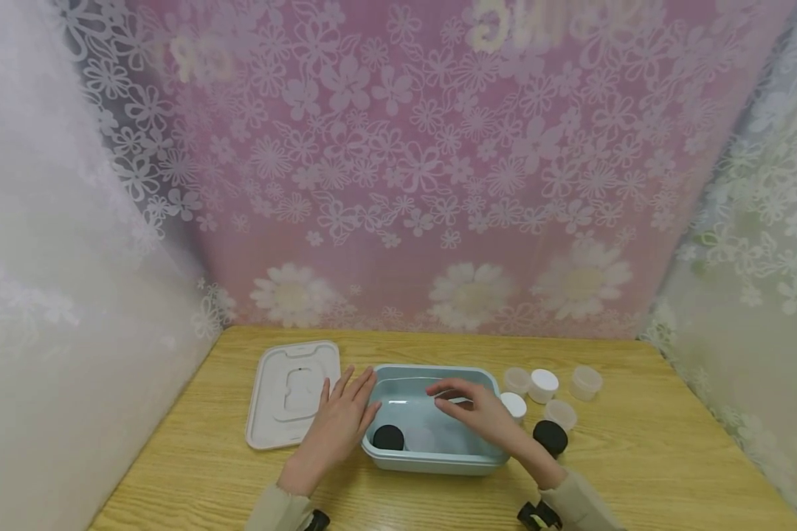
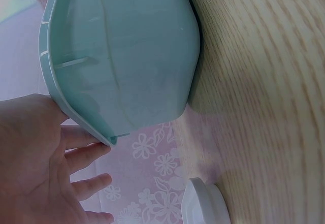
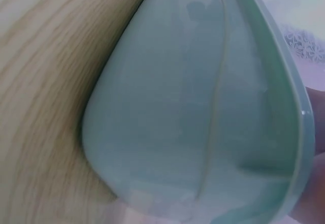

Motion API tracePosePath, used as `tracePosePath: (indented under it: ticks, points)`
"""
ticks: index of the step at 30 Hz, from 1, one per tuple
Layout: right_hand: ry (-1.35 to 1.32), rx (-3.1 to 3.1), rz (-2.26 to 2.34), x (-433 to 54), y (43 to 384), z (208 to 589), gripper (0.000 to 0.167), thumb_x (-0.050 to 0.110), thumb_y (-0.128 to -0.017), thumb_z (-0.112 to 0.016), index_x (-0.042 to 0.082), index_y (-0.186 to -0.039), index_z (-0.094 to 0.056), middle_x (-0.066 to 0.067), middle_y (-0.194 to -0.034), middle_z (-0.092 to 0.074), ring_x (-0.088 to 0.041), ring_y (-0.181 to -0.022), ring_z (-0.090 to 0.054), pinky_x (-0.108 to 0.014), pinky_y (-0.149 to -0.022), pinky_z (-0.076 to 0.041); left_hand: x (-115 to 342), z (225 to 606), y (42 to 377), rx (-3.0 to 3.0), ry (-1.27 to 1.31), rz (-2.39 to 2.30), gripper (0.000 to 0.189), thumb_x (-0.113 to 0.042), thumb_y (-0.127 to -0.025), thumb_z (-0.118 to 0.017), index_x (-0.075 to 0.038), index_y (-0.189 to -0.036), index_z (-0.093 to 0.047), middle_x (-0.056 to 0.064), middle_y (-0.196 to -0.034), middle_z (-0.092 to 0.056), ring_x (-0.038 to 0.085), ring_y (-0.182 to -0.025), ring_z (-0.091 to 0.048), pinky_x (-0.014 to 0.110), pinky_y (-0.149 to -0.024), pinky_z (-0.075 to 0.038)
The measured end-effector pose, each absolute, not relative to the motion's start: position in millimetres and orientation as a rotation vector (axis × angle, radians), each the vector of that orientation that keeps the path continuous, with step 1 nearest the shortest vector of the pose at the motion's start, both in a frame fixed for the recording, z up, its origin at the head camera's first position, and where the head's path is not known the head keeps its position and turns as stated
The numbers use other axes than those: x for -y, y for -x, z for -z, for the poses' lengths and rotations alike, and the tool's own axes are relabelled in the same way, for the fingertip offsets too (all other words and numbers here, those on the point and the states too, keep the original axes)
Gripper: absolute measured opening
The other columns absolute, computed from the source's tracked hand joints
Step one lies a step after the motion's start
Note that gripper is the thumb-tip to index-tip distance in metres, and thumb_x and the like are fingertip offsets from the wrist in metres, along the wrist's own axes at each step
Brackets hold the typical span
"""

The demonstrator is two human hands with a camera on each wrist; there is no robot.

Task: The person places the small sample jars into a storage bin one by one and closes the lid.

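Observation:
A light blue plastic box (image 1: 435, 463) stands on the table without a cover on it. My left hand (image 1: 340, 420) rests on its left rim with fingers spread and straight; the left wrist view has this hand (image 2: 38, 153) at the box's corner. Over the right part of the box hovers my right hand (image 1: 481, 414), fingers loosely bent, thumb apart, nothing visible between them. Most of it is hidden behind the rim in the right wrist view. Inside the box, a small jar with a black lid (image 1: 388, 437) sits in the near left corner, a faint translucent round shape beside it.
A pale rectangular lid (image 1: 294, 394) lies left of the box. Right of the box stand small jars: one with a black lid (image 1: 550, 438), two with white lids (image 1: 544, 383), and several translucent ones (image 1: 586, 382). A pink floral curtain (image 1: 405, 184) hangs behind the table.

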State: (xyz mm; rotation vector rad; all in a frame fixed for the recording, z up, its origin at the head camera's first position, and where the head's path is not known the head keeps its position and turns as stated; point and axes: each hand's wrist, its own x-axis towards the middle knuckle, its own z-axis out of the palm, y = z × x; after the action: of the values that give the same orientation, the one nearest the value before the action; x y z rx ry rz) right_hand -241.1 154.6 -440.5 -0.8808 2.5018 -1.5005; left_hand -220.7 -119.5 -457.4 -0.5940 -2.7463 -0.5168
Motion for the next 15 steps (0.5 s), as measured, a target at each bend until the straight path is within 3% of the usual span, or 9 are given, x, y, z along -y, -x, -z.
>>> tracePosePath:
  ticks: [9, 15]
  points:
    - [0.864, -2.587, 1.758, -174, 235, 442, 0.030, 0.016, -0.100, -0.065, 0.011, -0.130, -0.066, -0.010, -0.128, -0.067, -0.026, -0.116, -0.064, -0.026, -0.095, -0.054, 120, 458, 221, 2.739, 0.601, 0.511, 0.049, -0.028, -0.106, -0.055, -0.002, -0.148, -0.052, 0.012, -0.154, -0.048, 0.043, -0.146, -0.035, 0.072, -0.112, -0.025]
    - [0.875, -2.612, 1.789, -197, 229, 437, 0.033, 0.011, -0.101, -0.063, 0.007, -0.133, -0.062, -0.013, -0.132, -0.064, -0.024, -0.121, -0.061, -0.023, -0.097, -0.052, 120, 459, 221, 2.725, 0.602, 0.504, 0.049, -0.027, -0.105, -0.056, -0.002, -0.147, -0.052, 0.012, -0.154, -0.048, 0.043, -0.145, -0.035, 0.072, -0.112, -0.025]
